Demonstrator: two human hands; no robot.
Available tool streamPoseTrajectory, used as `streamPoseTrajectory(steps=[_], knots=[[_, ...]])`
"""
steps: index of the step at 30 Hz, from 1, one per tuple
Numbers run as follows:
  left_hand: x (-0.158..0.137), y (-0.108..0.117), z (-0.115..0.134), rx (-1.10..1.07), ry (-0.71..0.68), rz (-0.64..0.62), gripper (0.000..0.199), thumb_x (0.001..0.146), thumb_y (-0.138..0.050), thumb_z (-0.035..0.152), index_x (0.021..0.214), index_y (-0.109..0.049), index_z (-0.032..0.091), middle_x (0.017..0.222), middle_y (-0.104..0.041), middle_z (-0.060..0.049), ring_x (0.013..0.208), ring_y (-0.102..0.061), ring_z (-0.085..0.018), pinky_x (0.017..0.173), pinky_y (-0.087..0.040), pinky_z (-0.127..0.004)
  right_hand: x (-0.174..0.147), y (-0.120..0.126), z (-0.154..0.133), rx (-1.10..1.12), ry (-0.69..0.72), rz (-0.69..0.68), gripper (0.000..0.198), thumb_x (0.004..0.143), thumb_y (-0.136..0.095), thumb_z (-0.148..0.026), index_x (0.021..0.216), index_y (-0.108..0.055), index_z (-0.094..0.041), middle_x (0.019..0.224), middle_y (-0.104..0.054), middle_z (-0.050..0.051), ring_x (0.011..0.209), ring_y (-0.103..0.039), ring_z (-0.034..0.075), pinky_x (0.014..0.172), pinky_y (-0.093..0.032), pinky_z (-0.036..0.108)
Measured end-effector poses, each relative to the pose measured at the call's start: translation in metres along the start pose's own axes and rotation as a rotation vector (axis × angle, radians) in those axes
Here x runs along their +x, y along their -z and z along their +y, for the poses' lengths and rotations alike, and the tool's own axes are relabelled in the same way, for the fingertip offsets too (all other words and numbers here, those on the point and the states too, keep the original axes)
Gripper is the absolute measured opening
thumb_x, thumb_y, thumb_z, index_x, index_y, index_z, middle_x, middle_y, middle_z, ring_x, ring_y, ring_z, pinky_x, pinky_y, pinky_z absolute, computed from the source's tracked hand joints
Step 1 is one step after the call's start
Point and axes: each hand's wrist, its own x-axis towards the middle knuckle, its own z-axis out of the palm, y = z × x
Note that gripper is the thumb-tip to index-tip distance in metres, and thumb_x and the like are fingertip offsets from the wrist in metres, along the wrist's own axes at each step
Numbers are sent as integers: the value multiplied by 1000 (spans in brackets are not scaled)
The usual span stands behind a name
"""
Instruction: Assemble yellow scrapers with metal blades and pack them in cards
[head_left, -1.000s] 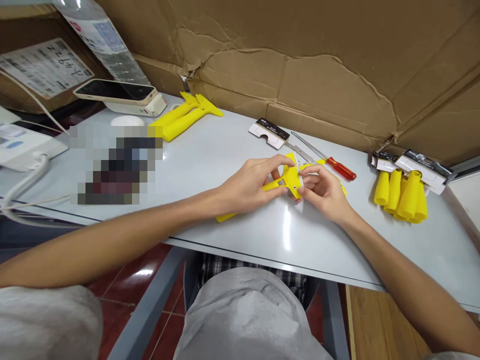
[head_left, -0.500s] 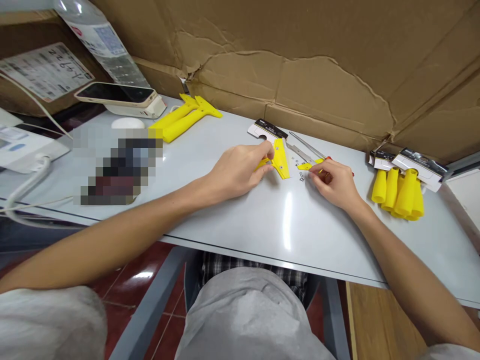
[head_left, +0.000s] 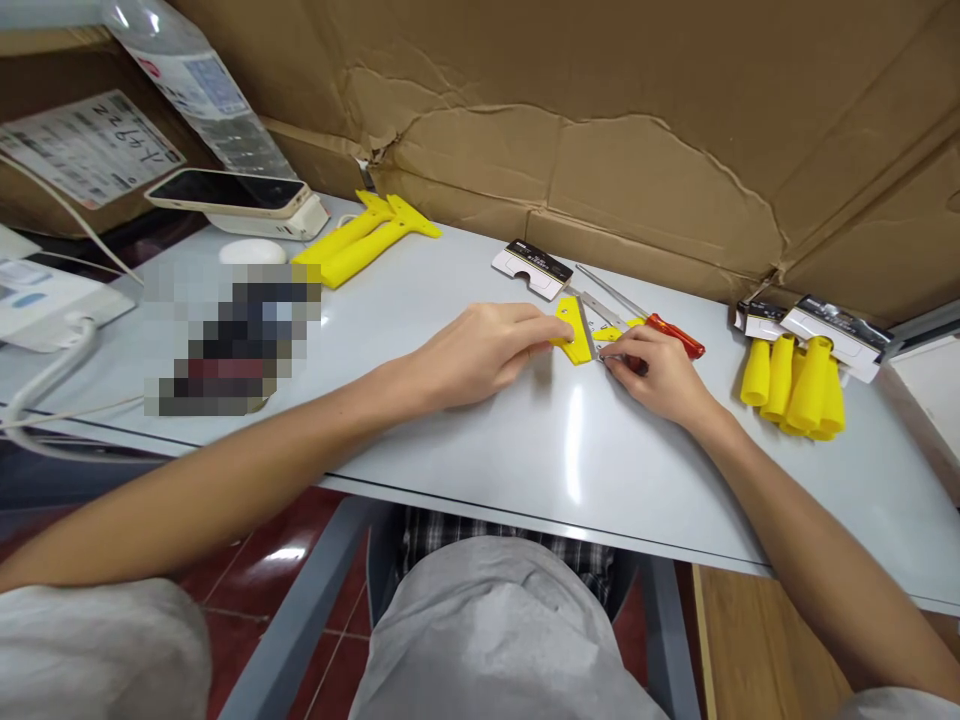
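My left hand [head_left: 491, 350] pinches a yellow scraper head [head_left: 576, 335] just above the table, with a grey metal blade [head_left: 589, 328] along its right edge. My right hand [head_left: 656, 372] has thumb and forefinger closed at the blade's lower end, among small loose screws [head_left: 602, 350]; whatever is between these fingertips is too small to make out. Behind the right hand lies a screwdriver [head_left: 675, 335] with a red handle, its shaft pointing back left. Beside it rests another yellow piece with a metal strip [head_left: 596, 302], partly covered by the hand.
A black-and-white packaging card [head_left: 532, 268] lies behind the hands. Yellow scraper handles sit at left [head_left: 367, 245] and right [head_left: 810, 385], with more cards [head_left: 836, 330]. A phone [head_left: 229, 190], bottle [head_left: 217, 95] and power strip [head_left: 60, 300] occupy the left. Cardboard [head_left: 637, 190] walls the back.
The scraper head has shifted right and tilted, bringing its blade close to my right hand. My right fingertips have moved left and down from the other yellow piece to the screws.
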Motion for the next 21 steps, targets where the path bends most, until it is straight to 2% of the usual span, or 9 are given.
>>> streamPoseTrajectory(steps=[4,8,10,13,18,21], knots=[[-1,4,3,111,-38,-83,43,104,-49,12,137,-74,24,129,-77,-11,101,-77,-22,88,-59,-33,-1,0,1,3,7,1,24,96,-66,-23,108,-86,-23,109,-73,5,78,-61,8,74,-46,27],[-2,9,9,231,-41,-128,39,102,-57,13,133,-77,27,149,-64,-15,73,-69,-14,71,-54,-30,-1,-1,2,-2,3,-5,24,98,-65,-26,110,-86,-25,109,-73,5,79,-61,9,76,-48,28],[-2,9,10,222,-57,-111,33,102,-63,18,131,-77,27,156,-57,-16,67,-64,-11,66,-52,-29,-1,-1,2,-10,-3,-6,24,99,-65,-27,110,-86,-25,109,-73,6,82,-62,10,77,-49,29],[-2,8,7,180,-86,-57,28,105,-64,21,129,-77,27,153,-61,-14,68,-66,-10,66,-51,-28,-1,-1,2,-15,-5,-11,25,99,-65,-27,111,-86,-25,110,-74,7,87,-65,12,79,-50,30],[-2,1,1,140,-92,20,28,110,-56,21,131,-75,25,122,-79,-7,91,-76,-17,76,-55,-26,-1,0,2,-5,-13,-18,25,99,-64,-27,110,-86,-26,112,-74,6,91,-67,13,82,-51,30],[-2,-4,-2,87,-65,49,30,109,-58,23,133,-75,25,123,-82,-7,100,-79,-18,84,-59,-27,-1,0,2,-5,-24,-25,24,99,-64,-28,110,-86,-26,112,-74,6,87,-65,13,79,-50,29]])
